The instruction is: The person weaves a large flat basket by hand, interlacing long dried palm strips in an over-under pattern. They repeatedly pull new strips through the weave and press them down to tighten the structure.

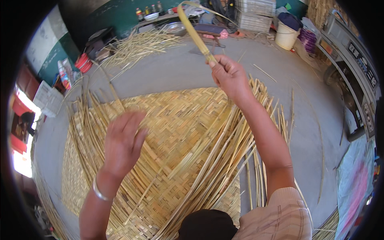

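My right hand [231, 78] is raised over the far edge of a woven mat [172, 116], its fingers closed on the lower end of a flat, pale yellow reed strip [194, 34]. From there the strip rises and bends over at the top toward the right. My left hand [125, 140], slightly blurred, hovers above the mat's left part with fingers stretched out and nothing visible in it. Beneath and beside it lie loose reeds [86, 136]. A thicker bundle of reeds [218, 160] crosses the mat's right side, below my right forearm.
More reeds [140, 46] are heaped on the floor at the far left. White crates [254, 22] and a pale bucket [286, 36] stand at the back right. A grey vehicle [354, 60] and a blue sheet [352, 188] flank the right side. Red buckets [83, 63] sit far left.
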A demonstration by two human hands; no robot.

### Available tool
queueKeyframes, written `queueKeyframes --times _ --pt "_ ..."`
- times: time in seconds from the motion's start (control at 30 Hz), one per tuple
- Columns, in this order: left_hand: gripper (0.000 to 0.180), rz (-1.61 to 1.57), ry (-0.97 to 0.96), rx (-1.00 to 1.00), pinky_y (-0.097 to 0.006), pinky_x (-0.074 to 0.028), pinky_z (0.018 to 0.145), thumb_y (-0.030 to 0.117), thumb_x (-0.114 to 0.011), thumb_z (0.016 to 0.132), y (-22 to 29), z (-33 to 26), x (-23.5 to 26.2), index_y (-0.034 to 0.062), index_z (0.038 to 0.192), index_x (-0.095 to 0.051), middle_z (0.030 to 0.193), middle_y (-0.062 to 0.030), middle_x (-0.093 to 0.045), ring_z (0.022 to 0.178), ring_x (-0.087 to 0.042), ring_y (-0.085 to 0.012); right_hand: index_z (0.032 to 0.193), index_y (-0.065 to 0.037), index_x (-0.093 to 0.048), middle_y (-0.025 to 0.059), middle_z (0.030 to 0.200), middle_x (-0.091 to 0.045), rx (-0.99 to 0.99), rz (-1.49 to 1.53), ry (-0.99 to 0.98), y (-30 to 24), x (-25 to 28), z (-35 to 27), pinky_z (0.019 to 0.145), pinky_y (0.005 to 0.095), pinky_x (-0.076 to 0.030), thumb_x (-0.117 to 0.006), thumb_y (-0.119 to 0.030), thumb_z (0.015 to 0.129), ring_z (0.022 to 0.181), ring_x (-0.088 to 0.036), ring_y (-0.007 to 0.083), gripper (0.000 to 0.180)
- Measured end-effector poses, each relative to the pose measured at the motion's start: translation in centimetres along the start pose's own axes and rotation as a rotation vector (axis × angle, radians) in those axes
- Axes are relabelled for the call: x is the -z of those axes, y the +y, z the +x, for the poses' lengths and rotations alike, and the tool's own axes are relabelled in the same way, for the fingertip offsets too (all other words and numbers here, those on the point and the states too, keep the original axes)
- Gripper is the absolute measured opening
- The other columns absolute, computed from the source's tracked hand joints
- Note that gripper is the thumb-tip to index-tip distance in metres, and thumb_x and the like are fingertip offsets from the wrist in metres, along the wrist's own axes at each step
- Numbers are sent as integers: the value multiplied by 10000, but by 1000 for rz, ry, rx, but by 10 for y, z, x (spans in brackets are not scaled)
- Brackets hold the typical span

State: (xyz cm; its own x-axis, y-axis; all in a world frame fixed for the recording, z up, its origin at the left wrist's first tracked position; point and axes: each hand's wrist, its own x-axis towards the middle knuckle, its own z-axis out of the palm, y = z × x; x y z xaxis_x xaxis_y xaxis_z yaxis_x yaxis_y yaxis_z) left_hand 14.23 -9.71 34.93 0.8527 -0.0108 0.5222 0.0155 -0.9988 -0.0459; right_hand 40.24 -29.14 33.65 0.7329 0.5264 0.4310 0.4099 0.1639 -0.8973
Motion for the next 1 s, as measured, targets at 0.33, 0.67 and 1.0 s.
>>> queueKeyframes --times 0.33,0.67,1.0 --pt "151 241 -144 -252 -419 -337 1013 94 -545 829 1 60 27 92 954 -628 911 -64 -605 996 -560 -240 1048 -82 -617 120 706 -581 259 -449 -234 -34 -94 -68 613 308 -470 -600 -160 938 587 -499 231 136" --pt "49 149 62 20 -403 -380 731 51 -552 768 3 -1 6 81 805 -564 762 -80 -558 798 -545 -280 858 -44 -563 164 720 -638 323 -745 -179 -54 -145 -94 573 465 -493 -559 -125 817 644 -630 355 92" --pt "238 -967 175 627 -193 -373 703 234 -521 982 -23 -24 39 30 935 -634 739 35 -508 705 -450 -71 1061 -77 -572 169 970 -649 516 -974 209 -56 -91 -57 754 453 -510 -544 -159 864 861 -624 383 215"
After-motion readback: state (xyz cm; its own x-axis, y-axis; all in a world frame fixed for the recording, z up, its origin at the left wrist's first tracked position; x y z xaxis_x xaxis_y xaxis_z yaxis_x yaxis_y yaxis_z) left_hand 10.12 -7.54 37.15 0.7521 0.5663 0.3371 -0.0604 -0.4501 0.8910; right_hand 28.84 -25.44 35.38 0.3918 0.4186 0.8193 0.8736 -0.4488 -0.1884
